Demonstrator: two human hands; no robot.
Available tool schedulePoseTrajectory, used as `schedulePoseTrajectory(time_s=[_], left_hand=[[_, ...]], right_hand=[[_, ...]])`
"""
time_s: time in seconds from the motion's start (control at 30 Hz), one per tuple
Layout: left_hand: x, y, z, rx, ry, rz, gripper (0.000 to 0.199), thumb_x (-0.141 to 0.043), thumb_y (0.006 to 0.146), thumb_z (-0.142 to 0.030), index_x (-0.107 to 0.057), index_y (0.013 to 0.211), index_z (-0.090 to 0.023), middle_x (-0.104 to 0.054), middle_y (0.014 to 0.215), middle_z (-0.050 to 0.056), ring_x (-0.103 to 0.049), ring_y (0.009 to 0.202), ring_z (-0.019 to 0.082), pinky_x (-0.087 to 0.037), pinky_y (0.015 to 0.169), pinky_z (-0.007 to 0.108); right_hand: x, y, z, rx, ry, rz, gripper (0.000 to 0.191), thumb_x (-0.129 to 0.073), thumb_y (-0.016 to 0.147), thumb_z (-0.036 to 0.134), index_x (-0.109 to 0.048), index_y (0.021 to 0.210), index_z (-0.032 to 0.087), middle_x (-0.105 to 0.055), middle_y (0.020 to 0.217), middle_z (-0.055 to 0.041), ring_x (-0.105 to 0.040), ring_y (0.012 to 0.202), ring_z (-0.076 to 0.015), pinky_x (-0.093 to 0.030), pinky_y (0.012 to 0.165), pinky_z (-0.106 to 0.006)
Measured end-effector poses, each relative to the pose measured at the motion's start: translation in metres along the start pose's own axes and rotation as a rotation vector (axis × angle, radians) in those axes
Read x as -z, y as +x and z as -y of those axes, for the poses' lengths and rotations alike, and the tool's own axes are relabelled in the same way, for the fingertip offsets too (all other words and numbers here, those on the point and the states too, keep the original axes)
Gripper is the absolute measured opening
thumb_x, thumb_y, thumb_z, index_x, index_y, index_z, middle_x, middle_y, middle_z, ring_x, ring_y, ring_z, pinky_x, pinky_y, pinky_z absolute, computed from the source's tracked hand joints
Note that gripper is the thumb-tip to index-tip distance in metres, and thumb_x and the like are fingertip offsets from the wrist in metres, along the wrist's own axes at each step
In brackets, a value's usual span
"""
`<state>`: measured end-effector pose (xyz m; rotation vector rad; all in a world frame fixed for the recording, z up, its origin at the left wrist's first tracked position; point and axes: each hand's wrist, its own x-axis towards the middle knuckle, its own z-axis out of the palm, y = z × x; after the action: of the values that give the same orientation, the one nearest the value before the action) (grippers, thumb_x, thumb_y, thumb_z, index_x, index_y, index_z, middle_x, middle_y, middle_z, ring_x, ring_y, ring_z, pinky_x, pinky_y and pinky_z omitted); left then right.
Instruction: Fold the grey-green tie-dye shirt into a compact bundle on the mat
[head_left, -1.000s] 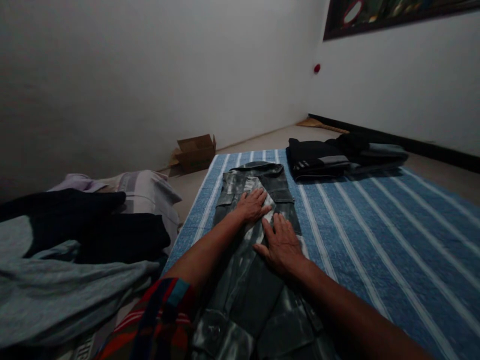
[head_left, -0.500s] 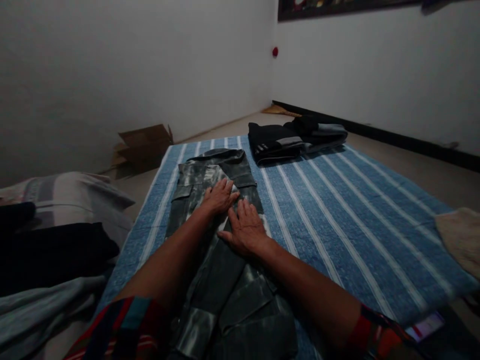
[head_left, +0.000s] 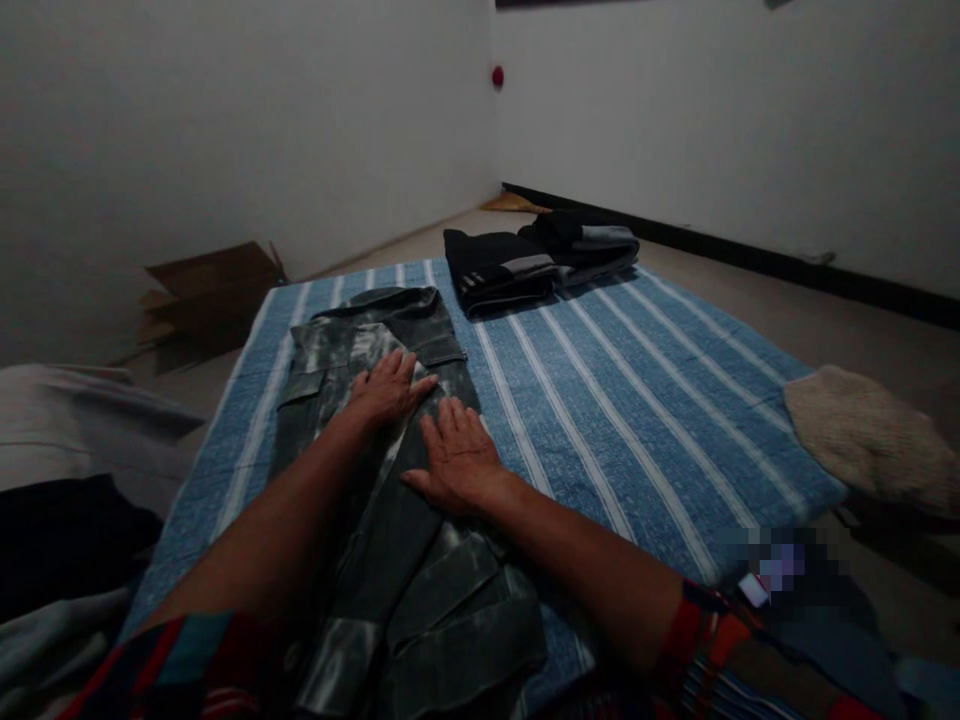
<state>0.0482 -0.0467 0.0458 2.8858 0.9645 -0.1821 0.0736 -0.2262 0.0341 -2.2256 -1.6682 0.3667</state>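
Note:
Dark grey-green cargo trousers [head_left: 382, 545] with pale tie-dye patches lie lengthwise in front of me, the waist at the far end and the legs toward me. My left hand [head_left: 386, 388] rests flat on the upper part, fingers spread. Just nearer and to the right, my right hand [head_left: 459, 455] presses palm down on the same cloth, its thumb stretched out to the left. Neither hand grips anything. Under the trousers is a blue cloth with white stripes [head_left: 592, 400]. My forearms hide part of the legs.
Folded black and grey garments [head_left: 499, 265] lie at the far edge of the striped cloth. A cardboard box [head_left: 214, 295] stands beyond on the left. Dark clothing [head_left: 71, 540] is piled at the left; a beige fuzzy item [head_left: 862, 435] sits at the right corner.
The view has turned a little to the right, so everything appears shifted left. Both hands stay flat on the trousers in nearly the same places.

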Motion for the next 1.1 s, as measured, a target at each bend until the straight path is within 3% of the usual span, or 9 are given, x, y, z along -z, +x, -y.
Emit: schedulePoseTrajectory(time_s=[0.2, 0.6, 0.8, 1.0, 1.1], left_hand=[[-0.005, 0.005, -0.002, 0.042, 0.019, -0.009, 0.085, -0.029, 0.088, -0.071, -0.023, 0.147, -0.011, -0.015, 0.157, 0.019, -0.014, 0.144, 0.032, -0.016, 0.110, 0.060], [-0.009, 0.005, -0.002, 0.046, 0.030, -0.046, 0.083, -0.028, 0.088, -0.072, -0.025, 0.147, -0.013, -0.016, 0.157, 0.017, -0.016, 0.143, 0.031, -0.018, 0.110, 0.059], [-0.011, 0.005, -0.001, 0.087, 0.052, -0.008, 0.086, -0.026, 0.085, -0.074, -0.022, 0.149, -0.016, -0.014, 0.158, 0.013, -0.011, 0.145, 0.030, -0.017, 0.112, 0.056], [-0.007, -0.005, -0.007, 0.100, 0.016, 0.028, 0.083, -0.029, 0.086, -0.072, -0.023, 0.149, -0.018, -0.014, 0.158, 0.012, -0.011, 0.145, 0.028, -0.016, 0.113, 0.055], [0.003, -0.023, -0.007, 0.029, 0.027, -0.006, 0.075, -0.036, 0.089, -0.066, -0.030, 0.145, -0.017, -0.017, 0.157, 0.016, -0.014, 0.145, 0.029, -0.019, 0.112, 0.052]], right_hand=[[0.003, -0.002, -0.001, 0.001, -0.009, 0.010, 0.082, -0.044, 0.090, 0.058, -0.027, 0.147, 0.002, -0.011, 0.155, -0.0248, -0.005, 0.143, -0.0355, -0.012, 0.115, -0.051], [0.003, -0.010, -0.006, 0.014, -0.030, 0.042, 0.083, -0.039, 0.091, 0.061, -0.025, 0.148, 0.003, -0.009, 0.155, -0.0235, -0.001, 0.144, -0.0347, -0.009, 0.116, -0.050], [0.002, -0.017, -0.009, 0.018, -0.022, 0.054, 0.081, -0.037, 0.091, 0.060, -0.025, 0.148, 0.004, -0.009, 0.156, -0.0232, -0.002, 0.144, -0.0329, -0.008, 0.116, -0.049], [0.003, -0.022, -0.005, -0.005, -0.020, 0.098, 0.079, -0.039, 0.092, 0.058, -0.026, 0.149, 0.005, -0.006, 0.156, -0.0225, 0.000, 0.144, -0.0328, -0.007, 0.115, -0.051], [0.001, -0.025, -0.007, -0.004, -0.019, 0.094, 0.077, -0.039, 0.092, 0.057, -0.029, 0.148, 0.006, -0.007, 0.156, -0.0215, -0.001, 0.144, -0.0323, -0.007, 0.115, -0.051]])
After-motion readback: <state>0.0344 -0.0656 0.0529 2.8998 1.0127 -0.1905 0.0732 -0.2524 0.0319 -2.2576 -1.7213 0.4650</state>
